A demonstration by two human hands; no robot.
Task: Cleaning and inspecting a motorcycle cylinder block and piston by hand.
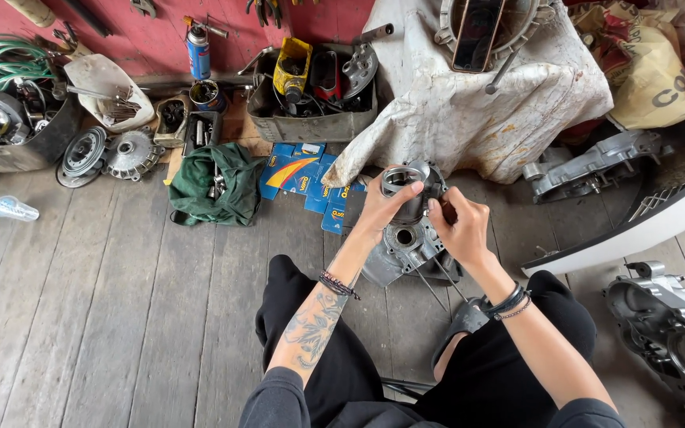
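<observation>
I sit on a wooden plank floor with a grey metal engine crankcase (pixel 402 246) standing between my knees. My left hand (pixel 382 208) grips a round metal cylinder part (pixel 400 181) at the top of the crankcase. My right hand (pixel 457 226) is closed on the right side of the same assembly, fingers pinching near the cylinder. Thin metal studs (pixel 438 285) stick out of the crankcase toward me.
Blue cardboard boxes (pixel 303 174) and a green cloth (pixel 216 186) with tools lie ahead. A box of parts (pixel 311 127) and a spray can (pixel 198 51) stand by the red wall. A cloth-covered engine (pixel 469 103), engine covers (pixel 667 325) and a white panel (pixel 636 230) lie right.
</observation>
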